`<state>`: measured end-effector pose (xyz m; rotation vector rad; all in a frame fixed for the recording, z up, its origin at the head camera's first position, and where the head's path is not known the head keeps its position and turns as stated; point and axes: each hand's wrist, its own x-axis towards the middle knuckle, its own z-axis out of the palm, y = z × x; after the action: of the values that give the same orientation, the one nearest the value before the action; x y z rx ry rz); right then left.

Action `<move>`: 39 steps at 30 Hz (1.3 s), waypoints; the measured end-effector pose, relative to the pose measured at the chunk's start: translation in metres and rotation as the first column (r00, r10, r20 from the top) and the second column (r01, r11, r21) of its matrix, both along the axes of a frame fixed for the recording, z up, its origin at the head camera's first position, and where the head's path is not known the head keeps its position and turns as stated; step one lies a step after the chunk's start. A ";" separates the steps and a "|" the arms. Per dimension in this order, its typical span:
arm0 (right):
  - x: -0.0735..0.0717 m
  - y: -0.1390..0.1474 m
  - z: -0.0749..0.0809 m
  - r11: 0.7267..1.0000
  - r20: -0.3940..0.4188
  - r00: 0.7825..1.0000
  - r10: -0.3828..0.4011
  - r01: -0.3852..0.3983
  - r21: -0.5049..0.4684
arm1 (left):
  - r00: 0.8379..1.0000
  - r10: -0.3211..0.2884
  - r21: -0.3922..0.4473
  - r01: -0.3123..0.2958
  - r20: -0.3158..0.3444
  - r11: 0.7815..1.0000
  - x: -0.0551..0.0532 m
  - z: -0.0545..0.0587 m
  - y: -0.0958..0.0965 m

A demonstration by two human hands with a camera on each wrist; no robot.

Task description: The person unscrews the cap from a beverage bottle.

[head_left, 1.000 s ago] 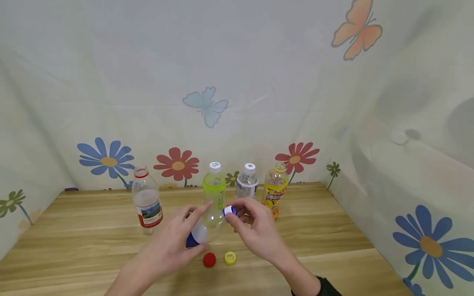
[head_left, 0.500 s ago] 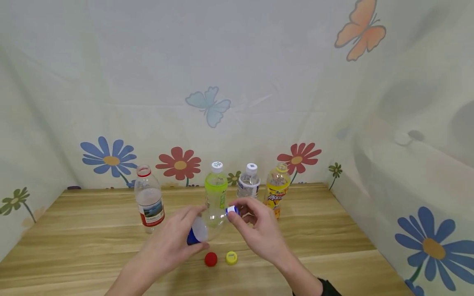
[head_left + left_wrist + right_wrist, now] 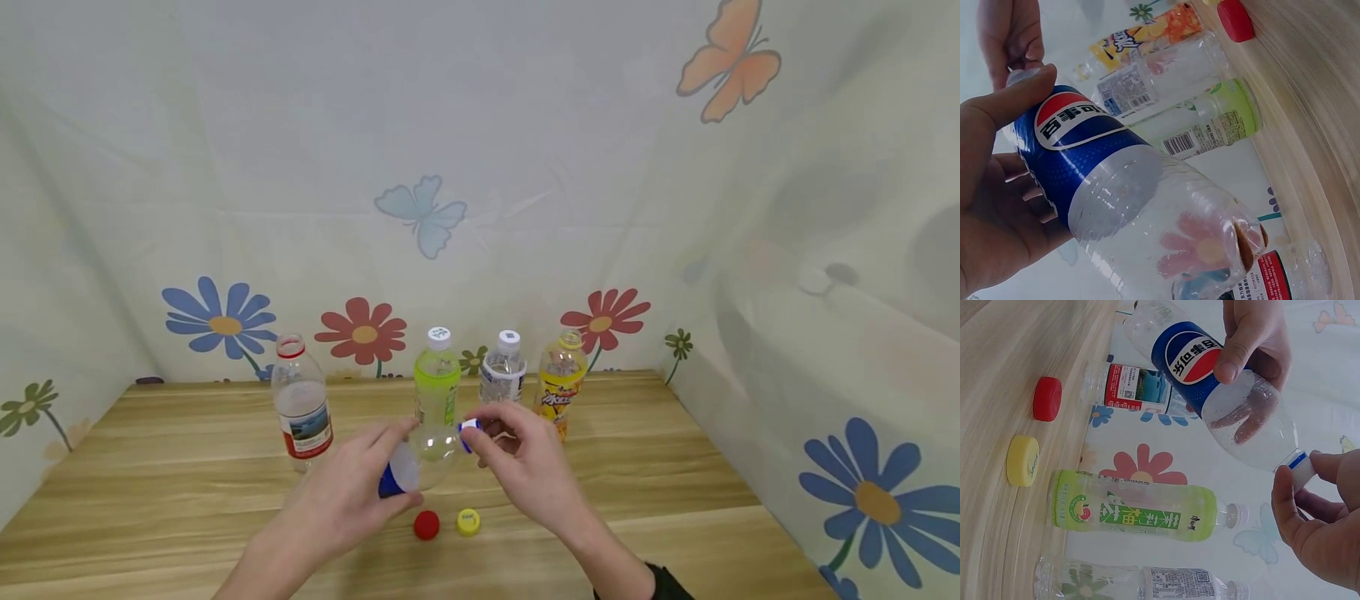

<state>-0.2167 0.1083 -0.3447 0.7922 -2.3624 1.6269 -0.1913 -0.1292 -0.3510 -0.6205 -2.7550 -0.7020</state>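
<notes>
My left hand (image 3: 337,492) grips a clear plastic cola bottle (image 3: 1188,365) with a blue label around its middle. The bottle is held tilted above the table, its neck toward my right hand (image 3: 528,467). Thumb and fingers of the right hand pinch the white cap (image 3: 1302,472) at the bottle's mouth, where a blue ring shows. Whether the cap is loose or tight cannot be seen. Below the hands, a red cap (image 3: 427,525) and a yellow cap (image 3: 468,522) lie side by side on the wooden table (image 3: 675,517).
Behind the hands stand a green-labelled bottle (image 3: 437,375) and a small clear bottle (image 3: 504,371), both with white caps. Right of them is an uncapped yellow-labelled bottle (image 3: 561,383). An uncapped red-labelled bottle (image 3: 302,408) stands at the left. A flowered cloth (image 3: 300,167) hangs behind.
The left index finger, lifted earlier, has come down onto the bottle. My right hand stays at the cap with slightly shifted fingers. The head view has moved a little.
</notes>
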 end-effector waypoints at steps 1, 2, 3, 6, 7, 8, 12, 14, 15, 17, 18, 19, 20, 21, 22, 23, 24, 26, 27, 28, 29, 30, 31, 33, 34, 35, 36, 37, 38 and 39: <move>0.000 0.000 0.000 1.000 -0.007 1.000 -0.001 0.001 0.004 | 1.000 -0.001 0.004 0.001 0.003 1.000 0.000 0.000 0.000; 0.000 0.000 0.000 1.000 -0.013 1.000 -0.003 0.003 0.007 | 1.000 -0.002 0.004 0.002 0.002 1.000 0.000 0.000 0.000; 0.000 0.000 0.000 1.000 -0.021 1.000 -0.004 0.005 0.012 | 1.000 -0.005 0.007 0.005 0.002 1.000 0.000 0.000 0.000; -0.001 0.000 0.000 1.000 -0.037 0.999 -0.007 0.008 0.018 | 1.000 -0.007 0.009 0.007 -0.003 1.000 0.000 -0.001 -0.001; -0.001 0.000 0.000 1.000 -0.041 0.999 -0.009 0.010 0.020 | 1.000 -0.008 0.012 0.009 -0.005 1.000 0.000 -0.001 -0.001; -0.001 0.000 0.000 1.000 -0.046 0.999 -0.011 0.012 0.023 | 1.000 -0.009 0.014 0.009 -0.006 1.000 0.000 -0.001 -0.001; -0.002 0.001 0.000 1.000 -0.055 0.998 -0.009 0.010 0.026 | 1.000 -0.003 0.011 0.003 -0.012 1.000 -0.001 -0.001 -0.001; -0.003 0.001 0.000 1.000 -0.054 0.999 -0.005 0.006 0.025 | 1.000 -0.005 0.012 0.005 -0.018 1.000 -0.001 -0.001 -0.001; -0.003 0.001 0.000 1.000 -0.053 0.999 -0.002 0.003 0.024 | 1.000 -0.005 0.010 0.005 -0.018 1.000 -0.002 -0.001 -0.001; -0.004 0.001 -0.001 1.000 -0.050 0.999 0.001 0.000 0.024 | 1.000 -0.012 0.016 0.012 -0.019 1.000 -0.003 -0.001 -0.002; -0.004 0.001 -0.001 1.000 -0.049 0.999 0.003 -0.002 0.025 | 1.000 -0.018 0.020 0.019 -0.018 1.000 -0.003 -0.001 -0.002; -0.005 0.001 -0.002 1.000 -0.049 0.999 0.006 -0.005 0.026 | 1.000 -0.025 0.023 0.025 -0.016 0.999 -0.003 -0.001 -0.003; -0.005 0.001 -0.002 1.000 -0.048 0.999 0.010 -0.009 0.025 | 0.999 -0.030 0.026 0.030 -0.014 0.999 -0.004 -0.001 -0.003; -0.006 0.002 -0.003 1.000 -0.050 0.999 0.013 -0.011 0.026 | 0.999 -0.033 0.027 0.033 -0.014 0.999 -0.004 -0.002 -0.003; -0.006 0.002 -0.003 1.000 -0.054 0.998 0.016 -0.015 0.026 | 0.999 -0.037 0.028 0.037 -0.016 0.999 -0.005 -0.002 -0.004; -0.007 0.002 -0.004 1.000 -0.057 0.998 0.020 -0.019 0.024 | 0.999 -0.041 0.031 0.042 -0.016 0.999 -0.005 -0.003 -0.004; -0.007 0.002 -0.004 0.999 -0.061 0.998 0.025 -0.024 0.023 | 0.999 -0.045 0.030 0.046 -0.021 0.999 -0.005 -0.003 -0.004; -0.008 0.002 -0.005 0.999 -0.068 0.997 0.034 -0.033 0.019 | 0.999 -0.043 0.027 0.044 -0.028 0.999 -0.006 -0.004 -0.005; -0.009 0.002 -0.005 0.999 -0.075 0.996 0.038 -0.037 0.018 | 0.999 -0.043 0.025 0.043 -0.034 0.999 -0.006 -0.004 -0.005; -0.009 0.002 -0.006 0.999 -0.080 0.996 0.041 -0.040 0.017 | 0.998 -0.043 0.025 0.044 -0.036 0.999 -0.006 -0.004 -0.005; -0.010 0.002 -0.006 0.999 -0.087 0.995 0.045 -0.044 0.016 | 0.998 -0.044 0.026 0.046 -0.040 0.999 -0.007 -0.004 -0.005; -0.010 0.002 -0.006 0.999 -0.094 0.994 0.049 -0.048 0.016 | 0.998 -0.047 0.027 0.048 -0.042 0.998 -0.007 -0.004 -0.006; -0.010 0.002 -0.006 0.999 -0.102 0.993 0.052 -0.051 0.016 | 0.998 -0.050 0.030 0.051 -0.041 0.998 -0.008 -0.004 -0.006; -0.010 0.003 -0.006 0.998 -0.125 0.990 0.062 -0.060 0.016 | 0.997 -0.069 0.046 0.070 -0.031 0.996 -0.009 -0.004 -0.007; -0.010 0.003 -0.005 0.997 -0.142 0.987 0.071 -0.069 0.018 | 0.996 -0.084 0.061 0.084 -0.016 0.995 -0.009 -0.004 -0.007; -0.010 0.003 -0.005 0.997 -0.164 0.983 0.082 -0.080 0.021 | 0.995 -0.101 0.075 0.101 -0.003 0.992 -0.010 -0.004 -0.008; -0.009 0.003 -0.005 0.995 -0.188 0.978 0.095 -0.092 0.025 | 0.993 -0.117 0.088 0.115 0.012 0.989 -0.011 -0.005 -0.009; -0.009 0.004 -0.004 0.994 -0.214 0.971 0.107 -0.103 0.029 | 0.991 -0.131 0.098 0.128 0.024 0.987 -0.011 -0.005 -0.009; -0.008 0.004 -0.004 0.993 -0.246 0.962 0.117 -0.112 0.035 | 0.989 -0.142 0.108 0.138 0.035 0.985 -0.011 -0.005 -0.010; -0.008 0.004 -0.003 0.992 -0.273 0.954 0.125 -0.120 0.037 | 0.988 -0.149 0.116 0.143 0.045 0.983 -0.011 -0.005 -0.010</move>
<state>-0.2244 0.1124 -0.3477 1.1104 -2.1755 1.4294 -0.2022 -0.1392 -0.3561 -0.7963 -2.7154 -0.9123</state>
